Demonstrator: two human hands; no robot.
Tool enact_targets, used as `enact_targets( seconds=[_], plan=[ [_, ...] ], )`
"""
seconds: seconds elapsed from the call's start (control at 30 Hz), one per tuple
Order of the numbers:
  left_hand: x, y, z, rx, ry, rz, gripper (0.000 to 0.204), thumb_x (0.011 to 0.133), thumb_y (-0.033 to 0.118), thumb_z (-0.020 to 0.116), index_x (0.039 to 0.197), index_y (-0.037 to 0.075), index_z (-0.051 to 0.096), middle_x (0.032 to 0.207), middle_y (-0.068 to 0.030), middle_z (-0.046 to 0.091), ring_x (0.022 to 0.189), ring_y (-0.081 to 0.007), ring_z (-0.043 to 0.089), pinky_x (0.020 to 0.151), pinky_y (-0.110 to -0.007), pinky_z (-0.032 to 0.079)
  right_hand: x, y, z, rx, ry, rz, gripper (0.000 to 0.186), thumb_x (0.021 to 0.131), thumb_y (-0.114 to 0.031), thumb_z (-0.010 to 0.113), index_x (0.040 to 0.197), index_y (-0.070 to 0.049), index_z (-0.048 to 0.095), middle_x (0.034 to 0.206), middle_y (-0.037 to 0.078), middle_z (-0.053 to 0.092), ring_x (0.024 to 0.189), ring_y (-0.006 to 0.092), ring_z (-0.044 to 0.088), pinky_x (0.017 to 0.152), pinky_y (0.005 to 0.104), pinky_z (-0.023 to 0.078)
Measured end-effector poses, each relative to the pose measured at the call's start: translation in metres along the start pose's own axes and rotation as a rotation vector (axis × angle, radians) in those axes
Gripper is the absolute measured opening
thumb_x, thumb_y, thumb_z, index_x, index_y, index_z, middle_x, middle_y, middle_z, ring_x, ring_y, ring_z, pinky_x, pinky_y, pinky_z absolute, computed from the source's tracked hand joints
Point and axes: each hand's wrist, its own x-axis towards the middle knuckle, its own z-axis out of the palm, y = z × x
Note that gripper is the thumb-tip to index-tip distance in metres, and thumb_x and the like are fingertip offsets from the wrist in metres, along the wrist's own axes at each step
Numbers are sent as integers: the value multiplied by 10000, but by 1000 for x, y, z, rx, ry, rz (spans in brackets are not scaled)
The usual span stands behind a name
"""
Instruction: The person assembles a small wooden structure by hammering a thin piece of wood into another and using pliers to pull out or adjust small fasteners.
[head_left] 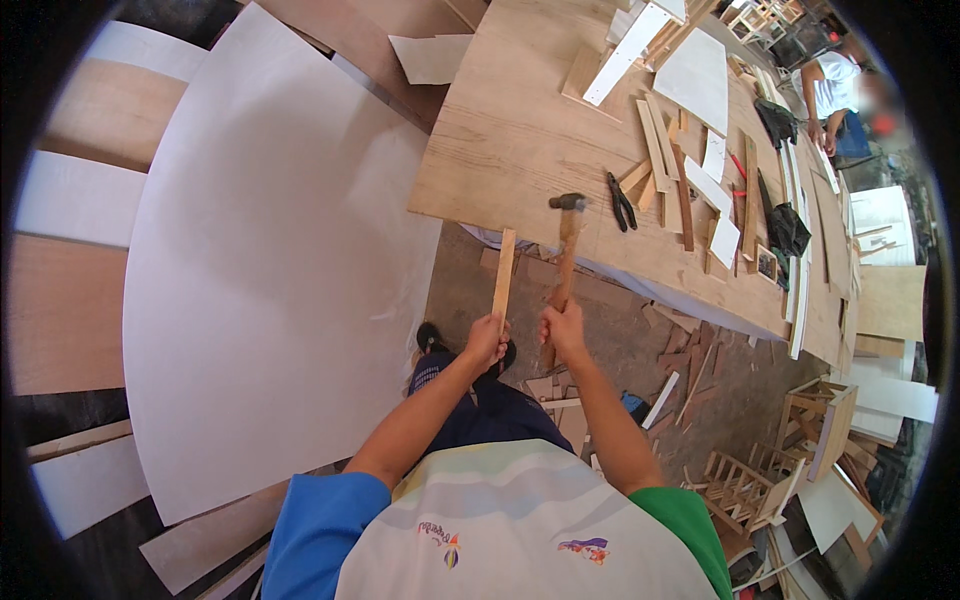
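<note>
Holding strip (505,272) in left hand (487,340), clenched around its lower end; angled away from the body, far end showing at the near edge of worktop (500,160). Cannot tell from this view whether touching that edge or held above it. Gripping hammer (567,235) in right hand (565,330), closed around the handle, with a short length of handle showing below the fist; head uppermost, seen over the worktop, just beside the strip but apart from it. Step in hand, by judgement: positioning strip and hammer together, ahead of a blow. Next move, if a strike, probably calls for bracing the strip firmly, keeping the left hand low and out of the hammer's path, and bringing the head down squarely. Possible trouble: glancing blow, or narrow strip twisting in the grip. Lying on worktop, right of the hammer: pliers (621,202), then loose slats (686,200) farther right. Over on the left: large white sheet (270,280). Scattered on floor (745,385), beyond the right hand: offcuts (675,362).
</note>
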Motion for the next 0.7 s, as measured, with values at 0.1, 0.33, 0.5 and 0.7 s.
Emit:
enact_targets(
  seconds=[0.1, 0.33, 0.5, 0.7],
  plan=[
    [3, -1, -2, 19, 29, 22, 331, 1016, 361, 380, 919, 61, 479, 606, -9, 409, 447, -119, 376, 408, -269, 326, 1, 16, 2, -63, -119, 127, 166, 796, 30, 518, 943, -18, 457, 587, 26, 438, 428, 112, 434, 382, 287, 384],
    [2, 1, -22, 15, 11, 8, 339, 1020, 350, 373, 898, 52, 478, 597, -16, 407, 445, -124, 368, 388, -267, 313, -8, -6, -1, 90, -119, 140, 161, 797, 19, 514, 936, -30, 450, 607, 33, 444, 429, 116, 423, 377, 285, 367],
    [7, -4, -23, 25, -18, 36, 357, 1020, 364, 378, 896, 47, 484, 595, -20, 415, 446, -123, 371, 381, -265, 311, 3, -9, -10, 44, -119, 130, 159, 809, 6, 517, 947, -38, 452, 629, 36, 449, 454, 115, 439, 392, 277, 376],
    [4, -4, -17, 98, 49, 76, 355, 1021, 355, 375, 889, 41, 477, 585, -21, 416, 419, -123, 361, 367, -261, 308, 4, -7, -2, -53, -142, 107, 141, 825, -2, 516, 947, -34, 453, 637, 35, 454, 462, 116, 448, 397, 280, 383]
  ],
)
